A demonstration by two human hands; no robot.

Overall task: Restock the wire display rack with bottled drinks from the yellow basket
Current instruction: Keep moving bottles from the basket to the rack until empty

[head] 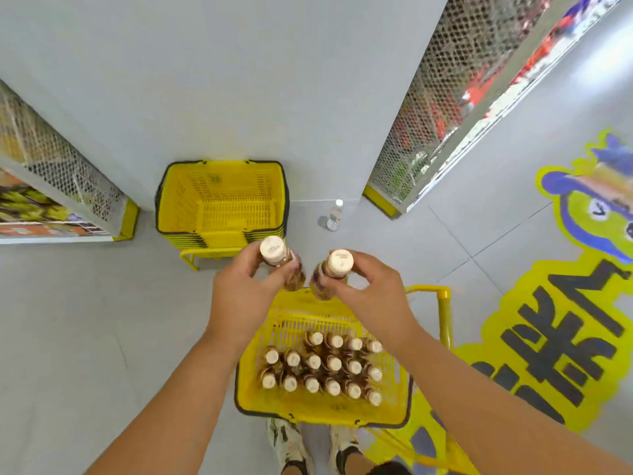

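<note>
Seen from above, a left hand (245,289) and a right hand (368,289) each close around one cream-capped drink bottle (273,250) lifted above the yellow basket (260,399), where some seventeen bottles still await shelving on wire racks (428,108) nearby.

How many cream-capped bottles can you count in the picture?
18 cream-capped bottles: sixteen in three rows in the near yellow basket, one in the left hand, one in the right hand. The arms may hide more.
</note>
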